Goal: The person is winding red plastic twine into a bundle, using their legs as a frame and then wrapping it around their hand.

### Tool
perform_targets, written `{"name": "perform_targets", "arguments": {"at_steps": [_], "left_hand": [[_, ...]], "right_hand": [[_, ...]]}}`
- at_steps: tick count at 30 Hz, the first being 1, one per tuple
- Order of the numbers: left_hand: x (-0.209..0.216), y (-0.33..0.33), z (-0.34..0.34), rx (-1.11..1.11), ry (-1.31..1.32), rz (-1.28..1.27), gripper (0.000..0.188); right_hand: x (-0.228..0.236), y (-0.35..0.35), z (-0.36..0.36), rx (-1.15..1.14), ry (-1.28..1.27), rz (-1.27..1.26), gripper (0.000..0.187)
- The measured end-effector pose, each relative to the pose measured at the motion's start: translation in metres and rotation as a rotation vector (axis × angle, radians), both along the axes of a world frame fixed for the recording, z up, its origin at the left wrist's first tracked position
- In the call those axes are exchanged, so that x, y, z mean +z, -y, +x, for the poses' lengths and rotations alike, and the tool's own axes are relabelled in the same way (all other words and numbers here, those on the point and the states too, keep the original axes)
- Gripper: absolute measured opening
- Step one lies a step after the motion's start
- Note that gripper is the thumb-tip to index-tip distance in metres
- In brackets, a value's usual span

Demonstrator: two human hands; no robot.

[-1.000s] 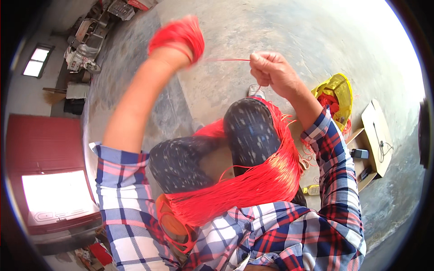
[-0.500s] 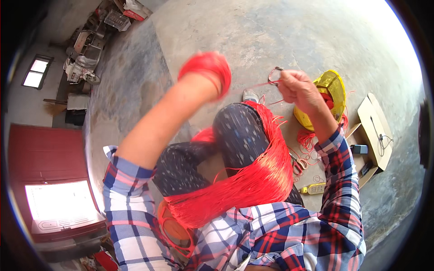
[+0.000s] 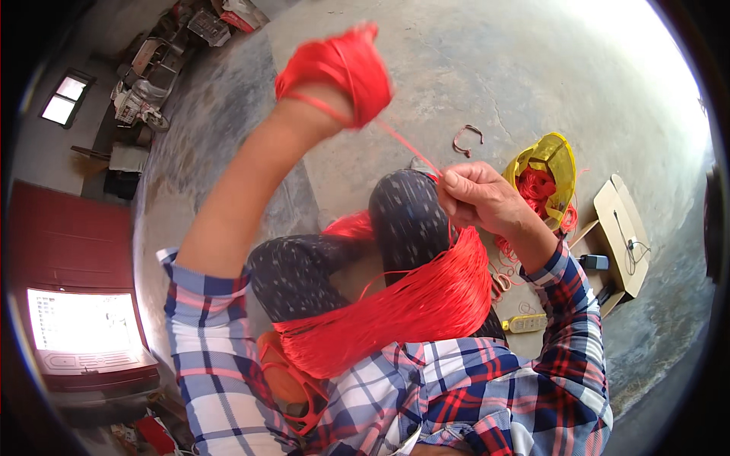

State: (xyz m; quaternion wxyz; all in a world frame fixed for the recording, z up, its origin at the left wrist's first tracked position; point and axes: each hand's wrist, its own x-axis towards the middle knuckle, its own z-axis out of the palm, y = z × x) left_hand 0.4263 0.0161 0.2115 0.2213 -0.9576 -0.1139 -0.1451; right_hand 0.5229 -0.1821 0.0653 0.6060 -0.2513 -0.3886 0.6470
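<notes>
Thick turns of red cord (image 3: 323, 64) are wound around my left hand (image 3: 328, 96), which is raised at the far left. The cord hides its fingers, and motion blurs them. From there a single strand runs taut to my right hand (image 3: 477, 196), where thumb and fingers pinch it above my right knee. A large skein of red cord (image 3: 395, 315) loops around my knee and across my lap. Its strands lie side by side in a wide band.
A yellow basket (image 3: 564, 171) with red cord inside stands at the right. Near it lie an open cardboard box (image 3: 627, 228), scissors (image 3: 500, 283) and a yellow power strip (image 3: 525, 324). A dark loop (image 3: 468, 140) lies on the concrete floor. An orange-red stool (image 3: 293, 387) is beside me.
My left hand has swung up and away, a little to the left. My right hand has come down and left toward my knee, still pinching the strand. The view has shifted slightly.
</notes>
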Motion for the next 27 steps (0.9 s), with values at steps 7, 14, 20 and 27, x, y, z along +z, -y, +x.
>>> {"name": "perform_targets", "arguments": {"at_steps": [7,14,20,27], "left_hand": [[0.019,0.090,-0.112,-0.115,-0.808,-1.105,0.060],[0.076,-0.006,-0.179,-0.220,0.706,-1.459,0.061],[0.040,0.020,-0.251,1.008,-0.335,-0.083,0.068],[0.052,0.079,-0.300,0.114,-0.169,-0.918,0.054]], "right_hand": [[0.022,-0.056,-0.033,0.169,-0.118,-0.002,0.043],[0.055,-0.093,-0.105,0.411,-0.125,-0.063,0.046],[0.078,-0.120,-0.176,0.401,0.142,0.048,0.042],[0.035,-0.184,-0.235,0.609,0.063,0.071,0.045]]}}
